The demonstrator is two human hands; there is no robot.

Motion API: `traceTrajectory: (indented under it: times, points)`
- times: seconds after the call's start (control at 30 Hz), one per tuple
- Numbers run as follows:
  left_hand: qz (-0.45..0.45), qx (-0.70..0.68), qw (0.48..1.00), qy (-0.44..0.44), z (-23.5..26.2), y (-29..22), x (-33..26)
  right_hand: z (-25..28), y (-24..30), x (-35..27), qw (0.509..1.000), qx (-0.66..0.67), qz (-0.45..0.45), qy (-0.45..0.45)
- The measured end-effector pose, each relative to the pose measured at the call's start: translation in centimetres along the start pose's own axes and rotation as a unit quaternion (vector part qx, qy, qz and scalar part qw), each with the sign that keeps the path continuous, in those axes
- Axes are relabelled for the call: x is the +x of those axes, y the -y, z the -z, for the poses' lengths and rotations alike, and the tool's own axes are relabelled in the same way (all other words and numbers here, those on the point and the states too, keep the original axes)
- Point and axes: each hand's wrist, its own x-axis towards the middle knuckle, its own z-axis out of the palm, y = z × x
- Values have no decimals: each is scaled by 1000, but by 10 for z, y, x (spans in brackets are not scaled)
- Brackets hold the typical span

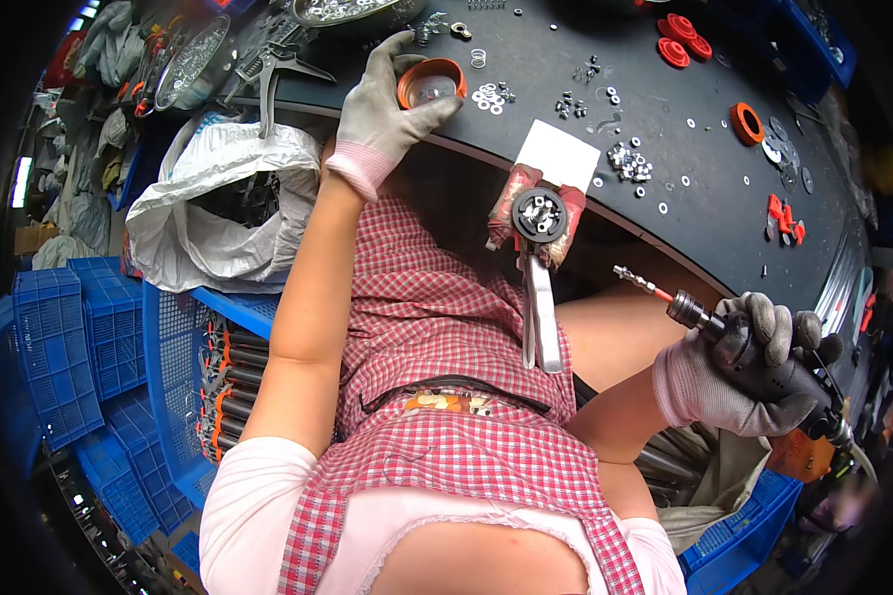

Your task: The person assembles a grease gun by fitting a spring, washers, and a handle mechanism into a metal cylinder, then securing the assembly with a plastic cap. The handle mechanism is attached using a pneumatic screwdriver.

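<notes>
Head view: the orange cap point(430, 82) lies at the near edge of the dark workbench point(665, 149), the gloved left hand point(382, 109) curled round it, fingertips pinching its rim. The right hand point(749, 372) is wrapped tight about a power screwdriver point(734, 342), bit pointing up-left, well apart from the cap. The cap could slide off the edge if that pinch loosens; loose washers point(488, 96) just beside it could scatter. A blank white card point(561, 156) lies on the bench; a white plastic bag point(223, 198) sits left, above blue crates point(60, 347).
</notes>
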Motion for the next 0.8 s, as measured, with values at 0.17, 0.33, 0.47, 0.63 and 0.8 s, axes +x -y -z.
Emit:
traceTrajectory:
  times: [0.17, 0.33, 0.47, 0.63, 0.8]
  points:
    - [-86, -139, 975, 150, -6, -81, -29, -6, -7, 4, 994, -14, 20, -103]
    - [-107, -130, 953, 251, -15, -89, -47, 17, 0, 7, 998, 15, -56, -28]
    - [-103, -115, 950, 273, -23, -80, -47, 5, -8, 11, 998, 4, -28, -59]
    - [-183, -7, 944, 274, -24, -70, -50, 8, -12, 17, 993, 54, -82, -61]
    - [-253, 106, 950, 150, -3, -84, -81, 10, -17, 19, 993, 14, -84, -76]
